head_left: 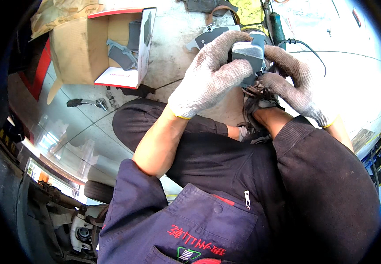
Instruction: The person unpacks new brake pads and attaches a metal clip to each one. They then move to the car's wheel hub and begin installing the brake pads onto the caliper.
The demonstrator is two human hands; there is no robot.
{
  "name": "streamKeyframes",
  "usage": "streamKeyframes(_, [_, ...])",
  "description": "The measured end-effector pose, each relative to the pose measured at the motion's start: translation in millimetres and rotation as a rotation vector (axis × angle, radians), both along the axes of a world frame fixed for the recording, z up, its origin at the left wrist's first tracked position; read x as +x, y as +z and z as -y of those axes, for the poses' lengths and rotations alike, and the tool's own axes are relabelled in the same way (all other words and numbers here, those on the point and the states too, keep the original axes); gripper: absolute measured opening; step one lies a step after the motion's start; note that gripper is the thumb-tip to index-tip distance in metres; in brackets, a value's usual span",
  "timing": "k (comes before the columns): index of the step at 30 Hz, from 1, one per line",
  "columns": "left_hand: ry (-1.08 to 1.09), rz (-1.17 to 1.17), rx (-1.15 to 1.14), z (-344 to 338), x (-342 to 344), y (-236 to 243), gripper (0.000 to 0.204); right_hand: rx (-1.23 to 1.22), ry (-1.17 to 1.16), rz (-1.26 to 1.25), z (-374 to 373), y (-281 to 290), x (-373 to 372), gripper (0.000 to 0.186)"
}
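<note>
My left hand [210,77], in a soiled knitted work glove, is closed round a grey brake pad [248,53], thumb on the near face and fingers over the top. From the other side, my right hand [295,79], gloved the same way, pinches the pad's right edge near its lower corner. Part of that edge is hidden by the fingers. Just beyond my left hand another brake pad [219,34] lies on the floor. A cardboard box [73,48] on its side at the far left holds more pads [122,55].
A ratchet wrench [87,103] lies on the tiles left of my knee. Beyond my hands are a green-handled tool [277,30], a black cable [307,44] and a yellow sheet [248,11]. A tyre [99,191] and car parts [81,231] stand at the lower left.
</note>
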State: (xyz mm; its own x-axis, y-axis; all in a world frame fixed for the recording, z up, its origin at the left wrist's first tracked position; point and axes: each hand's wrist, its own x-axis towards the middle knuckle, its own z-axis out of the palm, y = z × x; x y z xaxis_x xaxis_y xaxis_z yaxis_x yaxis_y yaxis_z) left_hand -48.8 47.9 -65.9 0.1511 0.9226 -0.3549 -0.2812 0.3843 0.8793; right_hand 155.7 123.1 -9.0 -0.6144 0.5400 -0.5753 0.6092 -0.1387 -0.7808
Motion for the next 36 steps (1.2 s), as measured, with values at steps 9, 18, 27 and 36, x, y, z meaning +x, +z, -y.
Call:
streamKeyframes(9, [0.104,0.114,0.054,5,1,-2,0.040,0.009,0.050,-0.025,-2,7,-3,0.052])
streamKeyframes(18, [0.122,0.332,0.075,3,0,7,0.042,0.132,-0.002,-0.208,5,0,0,0.054])
streamKeyframes(27, [0.188,0.367,-0.062,8,-5,10,0.054,0.156,0.103,-0.179,-5,12,-1,0.058])
streamKeyframes(36, [0.158,0.284,-0.025,6,-2,7,0.050,0.133,0.088,-0.151,-4,8,1,0.060])
